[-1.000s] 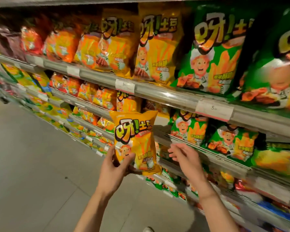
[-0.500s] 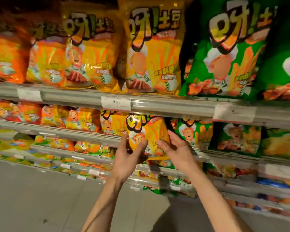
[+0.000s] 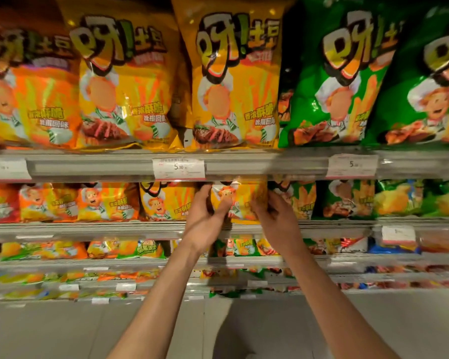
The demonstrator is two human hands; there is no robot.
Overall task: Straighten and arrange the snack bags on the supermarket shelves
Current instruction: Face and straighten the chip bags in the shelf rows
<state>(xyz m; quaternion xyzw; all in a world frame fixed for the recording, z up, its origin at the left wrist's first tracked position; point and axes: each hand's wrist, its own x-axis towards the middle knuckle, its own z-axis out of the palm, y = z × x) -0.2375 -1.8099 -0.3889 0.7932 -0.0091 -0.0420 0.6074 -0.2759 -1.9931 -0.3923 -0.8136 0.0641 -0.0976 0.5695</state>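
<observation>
yellow foil catches the shop light at the centre of the frame, where a person's two hands seat a small yellow snack bag [image 3: 240,200] on the second shelf [image 3: 88,228], just under the price tag [image 3: 179,168] on the rail above. the left hand [image 3: 205,218] grips the bag's left edge, thumb laid across its front and fingers curled behind; the right hand [image 3: 275,216] closes on its right edge, fingertips bent round the foil, though blur hides how tightly. the bag stands upright, touching a matching yellow bag [image 3: 166,200] to its left and a small green bag [image 3: 300,200] to its right.

large yellow bags [image 3: 233,81] and large green bags [image 3: 342,81] fill the top shelf across the upper half of the frame; further rows of packets run along the lower left.

the placing looks nearly done. the risk from here appears to be in letting go: a light, slippery, air-filled bag could tip forward off the shelf lip if released before its base sits flat. pushing it in too hard could shove the green neighbour askew or crush the contents, and the upper rail close overhead could snag the bag's top seam.
</observation>
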